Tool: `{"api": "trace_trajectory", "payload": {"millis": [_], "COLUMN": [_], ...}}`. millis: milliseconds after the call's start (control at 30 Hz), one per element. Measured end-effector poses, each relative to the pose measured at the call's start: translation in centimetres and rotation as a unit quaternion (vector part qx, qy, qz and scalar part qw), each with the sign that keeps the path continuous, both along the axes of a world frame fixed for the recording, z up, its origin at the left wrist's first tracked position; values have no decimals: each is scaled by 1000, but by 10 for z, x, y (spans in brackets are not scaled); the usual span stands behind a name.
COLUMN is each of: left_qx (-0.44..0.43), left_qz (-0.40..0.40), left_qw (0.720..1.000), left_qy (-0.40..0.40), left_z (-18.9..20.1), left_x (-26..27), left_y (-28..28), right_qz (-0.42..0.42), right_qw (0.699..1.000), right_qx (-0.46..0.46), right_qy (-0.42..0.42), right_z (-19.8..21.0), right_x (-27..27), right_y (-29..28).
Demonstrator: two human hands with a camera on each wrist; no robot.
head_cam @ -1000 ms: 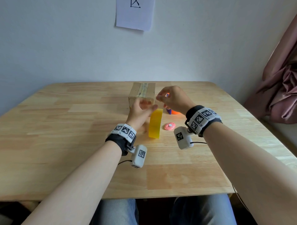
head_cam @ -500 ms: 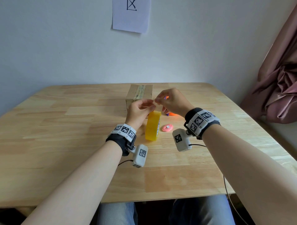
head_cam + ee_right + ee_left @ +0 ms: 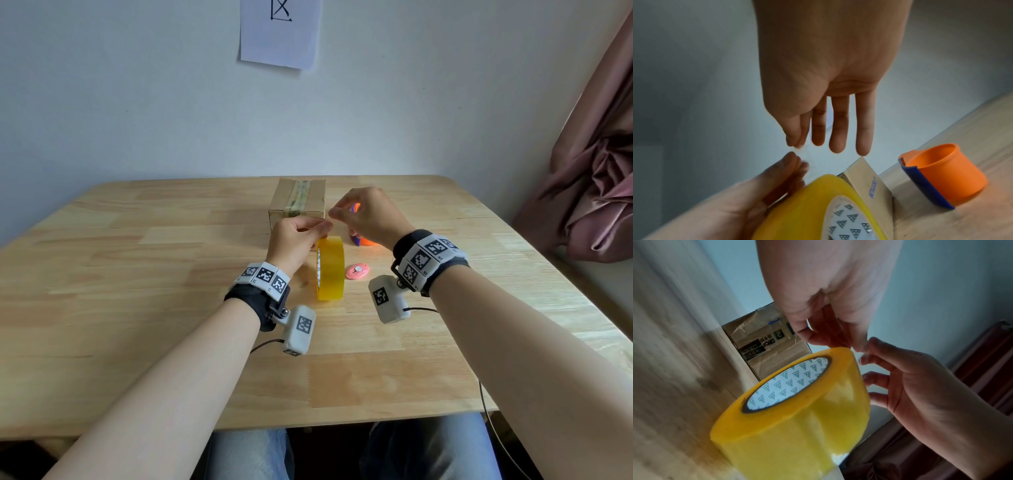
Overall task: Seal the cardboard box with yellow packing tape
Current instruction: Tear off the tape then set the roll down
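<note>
The yellow tape roll stands on its edge on the wooden table, a little in front of the cardboard box. A strip of older tape runs along the box top. My left hand is at the top of the roll, thumb and forefinger pinched there and the other fingers curled against the roll's left side. My right hand hovers just above and to the right. Its thumb and forefinger pinch a thin clear film, the tape's loose end, while its other fingers hang straight.
An orange and blue tape cutter lies to the right of the box, half hidden behind my right hand in the head view. A small pink cutter lies right of the roll. A pink curtain hangs at the right edge.
My left hand went from touching the roll's top to pinching there. My right hand's pinch met it and now sits slightly up and to the right. The roll has turned a little.
</note>
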State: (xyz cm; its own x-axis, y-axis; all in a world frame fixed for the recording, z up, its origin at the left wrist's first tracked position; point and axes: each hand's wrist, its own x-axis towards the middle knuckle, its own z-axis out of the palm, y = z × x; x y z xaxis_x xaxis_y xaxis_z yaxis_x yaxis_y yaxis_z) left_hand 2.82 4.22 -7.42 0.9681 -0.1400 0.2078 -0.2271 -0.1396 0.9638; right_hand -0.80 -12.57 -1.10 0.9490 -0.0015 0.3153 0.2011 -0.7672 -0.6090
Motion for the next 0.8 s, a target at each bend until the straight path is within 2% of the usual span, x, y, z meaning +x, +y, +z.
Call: {"api": "trace_trajectory", "payload": {"millis": [100, 233, 333, 433, 633, 800], "left_qx": [6, 21, 15, -9, -25, -11], "left_qz": [0, 6, 8, 10, -3, -11], "left_qw": [1000, 1000, 1000, 999, 999, 999], "left_qy": [10, 7, 16, 42, 47, 31], "left_z": [0, 1, -1, -1, 3, 4], "left_x": [1, 3, 4, 7, 6, 6], "left_y": [0, -1, 3, 6, 3, 6], "right_qz": [-15, -44, -73, -40, 3, 12], "right_qw": [998, 996, 995, 991, 998, 998], "right_qx": [-39, -43, 62, 127, 56, 61], "right_qy": [-51, -60, -21, -7, 10, 32], "right_z": [-5, -13, -7, -2, -15, -23], "right_x": [3, 7, 7, 4, 0, 0], "right_y": [-2, -4, -17, -24, -10, -4]}}
